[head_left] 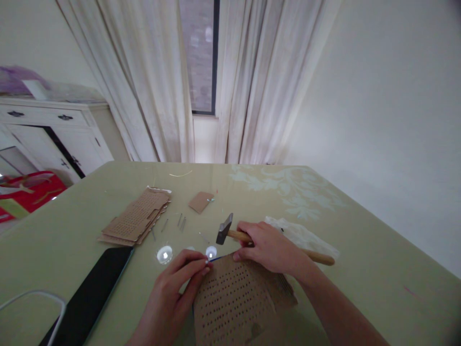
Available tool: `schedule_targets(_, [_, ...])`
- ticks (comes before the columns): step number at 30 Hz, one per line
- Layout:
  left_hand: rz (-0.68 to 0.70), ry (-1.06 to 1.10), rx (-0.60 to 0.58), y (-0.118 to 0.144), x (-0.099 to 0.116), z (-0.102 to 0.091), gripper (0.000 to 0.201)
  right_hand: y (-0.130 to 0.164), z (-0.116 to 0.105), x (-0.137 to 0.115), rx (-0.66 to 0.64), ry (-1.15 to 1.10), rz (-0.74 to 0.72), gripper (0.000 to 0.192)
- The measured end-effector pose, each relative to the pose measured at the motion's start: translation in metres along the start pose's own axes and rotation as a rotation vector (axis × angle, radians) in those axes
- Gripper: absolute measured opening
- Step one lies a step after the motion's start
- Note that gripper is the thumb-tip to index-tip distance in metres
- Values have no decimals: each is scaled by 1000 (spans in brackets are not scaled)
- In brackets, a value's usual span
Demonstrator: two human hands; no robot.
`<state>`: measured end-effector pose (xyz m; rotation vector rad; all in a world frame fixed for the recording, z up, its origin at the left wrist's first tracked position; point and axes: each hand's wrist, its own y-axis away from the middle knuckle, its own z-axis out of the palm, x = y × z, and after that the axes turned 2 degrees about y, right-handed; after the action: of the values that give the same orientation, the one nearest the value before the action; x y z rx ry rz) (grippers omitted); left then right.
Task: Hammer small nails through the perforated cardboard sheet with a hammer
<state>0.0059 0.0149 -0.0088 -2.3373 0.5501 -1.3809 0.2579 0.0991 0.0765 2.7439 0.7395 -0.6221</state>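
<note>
A sheet of perforated brown cardboard (234,298), covered in rows of small holes, lies at the near edge with more layers beneath its right side. At its upper left corner my left hand (176,283) pinches something tiny and pale, too small to name, next to a thin blue strip along the edge. My right hand (268,247) is closed round the wooden handle of a hammer (225,229), whose metal head points left above the table. The thumb of that hand rests at the cardboard's top edge.
Left on the table are a stack of punched cardboard (139,216), several loose nails (182,222) and a dark tablet-like slab (97,288) with a white cable (39,292). A small cardboard piece (200,202) lies further back. Clear plastic (302,235) lies behind the hammer handle.
</note>
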Motion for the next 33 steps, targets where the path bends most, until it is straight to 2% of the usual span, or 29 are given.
schedule_targets(5, [-40,24,53,-2,-2,1,19,0,0,-5,40,1,34,33])
schedule_targets(15, [-51,33,11,-4,-2,-1,18,-2,4,-3,36,19,20,29])
schedule_targets(18, [-42,33,-13,-5,-2,-1,19,0,-1,-7,69,-14,-22,22])
schedule_targets(21, [-31,18,-26,-7,1,-1,20,6,-9,-16,95,-109,-87,23])
schedule_targets(24, [-9,2,-6,-8,5,-1,21,16,-16,-28,97,-170,-94,25])
schedule_targets(28, [3,-5,26,-8,8,0,20,25,-15,-37,130,-112,-69,27])
schedule_targets(33, [21,-30,32,-8,7,1,20,17,-1,-26,131,53,-10,22])
